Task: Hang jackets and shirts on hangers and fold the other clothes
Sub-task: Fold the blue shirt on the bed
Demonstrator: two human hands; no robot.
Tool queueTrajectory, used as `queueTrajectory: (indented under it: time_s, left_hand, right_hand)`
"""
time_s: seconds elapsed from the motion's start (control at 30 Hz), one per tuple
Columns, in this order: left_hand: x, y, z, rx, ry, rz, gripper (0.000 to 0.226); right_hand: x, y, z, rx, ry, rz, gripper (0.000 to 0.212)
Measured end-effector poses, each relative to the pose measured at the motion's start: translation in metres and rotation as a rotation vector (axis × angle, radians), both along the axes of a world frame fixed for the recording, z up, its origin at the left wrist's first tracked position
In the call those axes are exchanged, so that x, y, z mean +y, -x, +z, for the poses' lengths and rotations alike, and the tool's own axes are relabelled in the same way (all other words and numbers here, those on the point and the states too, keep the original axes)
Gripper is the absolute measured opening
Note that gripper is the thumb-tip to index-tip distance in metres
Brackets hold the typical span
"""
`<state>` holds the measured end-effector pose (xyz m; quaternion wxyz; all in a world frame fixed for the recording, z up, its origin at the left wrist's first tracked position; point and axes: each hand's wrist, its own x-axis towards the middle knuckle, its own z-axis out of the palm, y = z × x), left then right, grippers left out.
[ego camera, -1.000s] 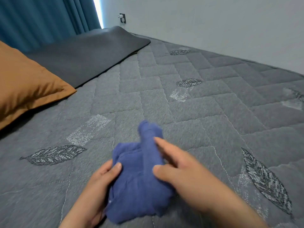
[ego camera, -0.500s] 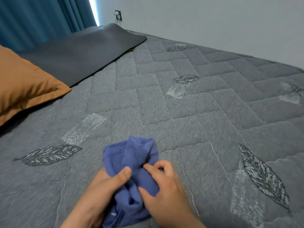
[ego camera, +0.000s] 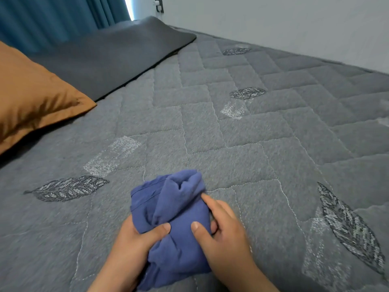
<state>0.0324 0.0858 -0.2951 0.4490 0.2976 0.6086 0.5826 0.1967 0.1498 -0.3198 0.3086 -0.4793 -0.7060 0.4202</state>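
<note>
A small blue garment [ego camera: 170,209], bunched into a thick folded bundle, lies on the grey quilted bed [ego camera: 242,148] near its front edge. My left hand [ego camera: 134,247] grips the bundle's left side, thumb pressed across the top of the cloth. My right hand [ego camera: 223,234] holds the right side, thumb on top and fingers curled around the edge. The lower part of the garment is hidden between my hands and wrists.
An orange pillow [ego camera: 31,98] lies at the left. A dark grey pillow [ego camera: 109,57] lies at the head of the bed below blue curtains [ego camera: 52,15]. A white wall [ego camera: 284,24] with a socket [ego camera: 159,5] runs along the far side.
The garment's upright roll has been folded down into a tighter bundle. My right hand moved from above the cloth to gripping its right side. The left hand's thumb closed over the top.
</note>
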Motion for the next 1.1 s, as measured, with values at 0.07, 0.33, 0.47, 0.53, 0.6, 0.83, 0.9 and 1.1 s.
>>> queueTrajectory:
  time_s: [0.07, 0.33, 0.47, 0.53, 0.6, 0.83, 0.9, 1.1]
  left_hand:
    - [0.002, -0.004, 0.0, 0.104, -0.019, 0.036, 0.051]
    - [0.003, -0.019, -0.02, 0.429, -0.035, 0.296, 0.024]
    - [0.004, -0.032, -0.017, 0.523, -0.054, 0.417, 0.025]
    - [0.004, -0.036, -0.017, 0.509, -0.053, 0.461, 0.031]
    - [0.004, -0.036, -0.019, 0.522, -0.044, 0.483, 0.033]
    - [0.009, -0.035, -0.017, 0.638, 0.146, 0.466, 0.043]
    - [0.012, -0.037, -0.014, 0.727, 0.209, 0.437, 0.046]
    - [0.011, -0.034, -0.016, 0.77, 0.392, 0.283, 0.05]
  right_hand:
    - [0.0, 0.002, -0.001, -0.028, -0.017, 0.018, 0.056]
    - [-0.002, 0.001, -0.012, 0.08, -0.1, -0.048, 0.071]
    - [0.005, -0.007, -0.006, 0.075, -0.04, 0.096, 0.074]
    - [0.016, -0.012, 0.002, 0.003, -0.064, 0.212, 0.076]
    - [0.031, -0.012, 0.012, -0.089, -0.09, 0.324, 0.078]
    - [0.046, -0.003, 0.018, -0.212, -0.077, 0.419, 0.081]
    - [0.045, -0.003, 0.019, -0.254, -0.084, 0.401, 0.08]
    - [0.045, 0.007, 0.03, -0.404, -0.091, 0.458, 0.073]
